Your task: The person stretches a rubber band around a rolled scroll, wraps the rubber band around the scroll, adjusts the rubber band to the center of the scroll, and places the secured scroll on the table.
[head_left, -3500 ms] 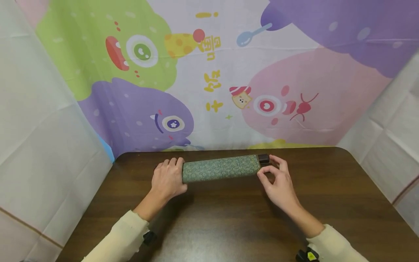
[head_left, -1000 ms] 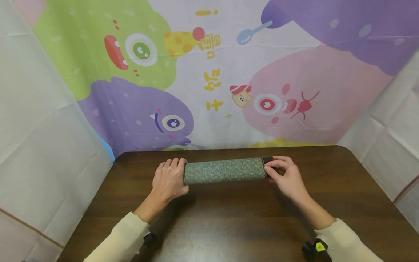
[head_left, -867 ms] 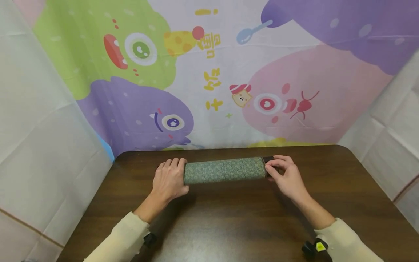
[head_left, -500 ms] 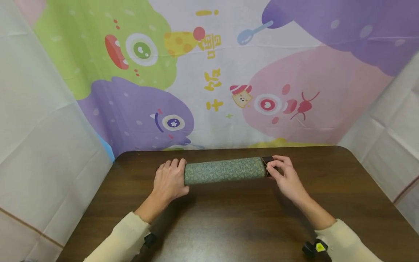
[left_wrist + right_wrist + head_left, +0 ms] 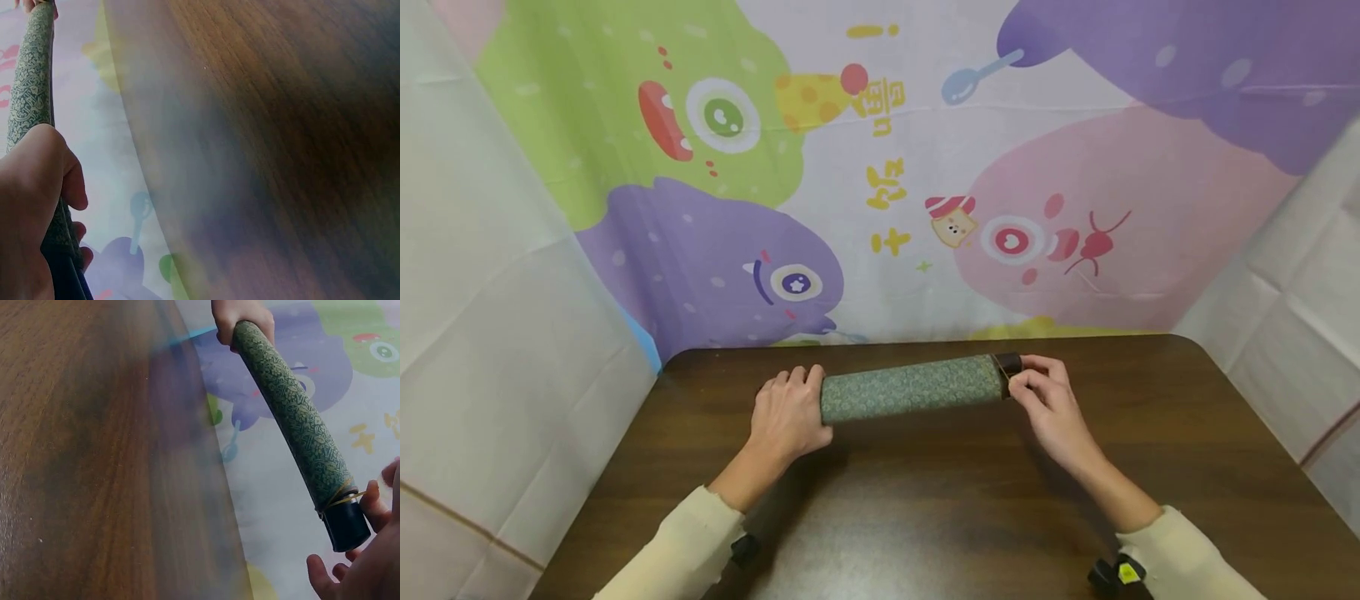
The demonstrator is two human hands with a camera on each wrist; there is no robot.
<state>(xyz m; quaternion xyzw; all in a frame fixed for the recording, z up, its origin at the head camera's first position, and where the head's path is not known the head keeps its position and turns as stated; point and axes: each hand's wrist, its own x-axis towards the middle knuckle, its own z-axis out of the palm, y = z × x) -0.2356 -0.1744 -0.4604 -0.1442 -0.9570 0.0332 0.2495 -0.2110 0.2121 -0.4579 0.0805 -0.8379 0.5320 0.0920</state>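
A long roll (image 5: 910, 387) with a green floral pattern and dark ends is held crosswise above the table. My left hand (image 5: 790, 408) grips its left end, thumb on the near side; in the left wrist view a dark end (image 5: 65, 275) sticks out below that hand (image 5: 31, 181). At the other end, my right hand (image 5: 1052, 408) pinches a thin yellow rubber band (image 5: 344, 499). The band loops around the roll where the pattern meets the dark end (image 5: 347, 528) and is drawn out toward a fingertip (image 5: 373, 489). The other right fingers are spread beside that end.
A brown wood-grain table (image 5: 910, 517) lies beneath. Behind it hangs a cloth (image 5: 895, 292) printed with cartoon monsters, and pale panels (image 5: 482, 292) stand at both sides. Each wrist wears a dark device (image 5: 1116, 573).
The right hand has gone from beside the roll's end to pinching the band, which has come into sight there. Over the last half second the right end has tipped up slightly. The left hand keeps its grip.
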